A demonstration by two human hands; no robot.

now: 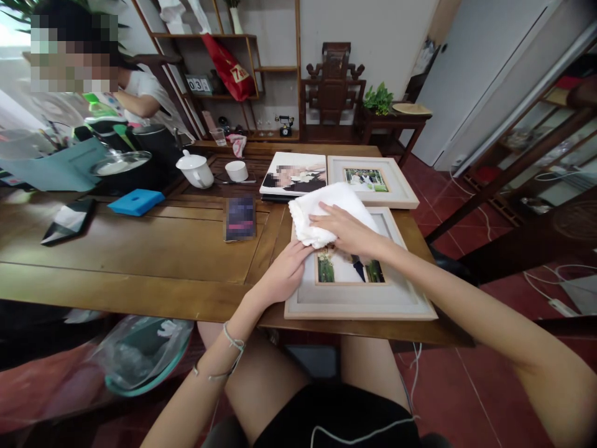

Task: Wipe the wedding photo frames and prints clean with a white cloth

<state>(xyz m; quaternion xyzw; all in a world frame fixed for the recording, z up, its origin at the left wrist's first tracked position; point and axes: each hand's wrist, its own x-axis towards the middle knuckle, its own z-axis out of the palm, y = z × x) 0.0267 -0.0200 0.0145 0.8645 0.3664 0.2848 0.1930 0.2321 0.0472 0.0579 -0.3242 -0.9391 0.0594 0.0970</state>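
A light wooden picture frame [364,311] lies flat at the table's near right corner, its photo partly covered. Over its upper left part is a bunched white cloth [326,202]. My right hand [347,227] rests on this cloth with fingers stretched out and apart, pressing from above. At the left side of the frame, my left hand [286,274] has its fingers close together on the edge, tips touching the cloth's lower corner; its thumb is hidden. Behind the cloth lie a second picture frame [405,193] and a stack of photo panels [298,165].
On the wooden table [186,261] are a dark booklet [240,218], a blue box [136,202], a black-and-white packet [69,221], a lidded white cup [194,169] and a small white bowl [236,171]. Another person [144,99] sits at far left. A lined bin [144,361] stands below.
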